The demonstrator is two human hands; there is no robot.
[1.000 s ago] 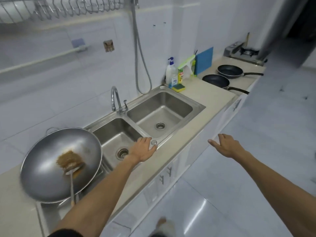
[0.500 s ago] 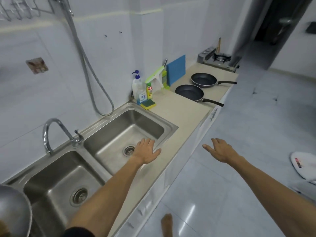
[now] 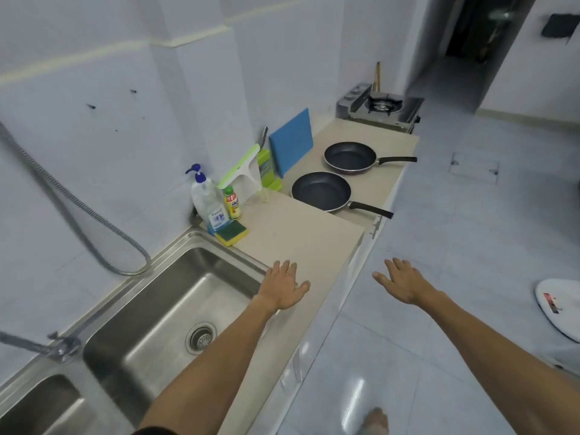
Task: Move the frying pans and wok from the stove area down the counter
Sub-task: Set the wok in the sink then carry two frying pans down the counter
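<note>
Two black frying pans lie on the beige counter (image 3: 301, 237), handles pointing right over the edge. The nearer pan (image 3: 320, 190) sits just past the counter's step; the farther pan (image 3: 350, 156) lies closer to the gas stove (image 3: 381, 105) at the far end. The wok is out of view. My left hand (image 3: 284, 285) hovers open, palm down, over the counter beside the right sink basin. My right hand (image 3: 403, 281) is open over the floor, right of the counter edge. Both hands hold nothing and are well short of the pans.
A steel double sink (image 3: 150, 312) fills the lower left, with a shower hose (image 3: 78, 205) hanging on the wall. A soap bottle (image 3: 208, 202), sponge (image 3: 232, 232), spray bottle and blue cutting board (image 3: 292, 141) line the wall. A white object (image 3: 561, 306) lies on the floor at right.
The view has swung right along the counter; the wok has left the frame and the pans and stove look closer. Both open hands have moved forward toward the pans.
</note>
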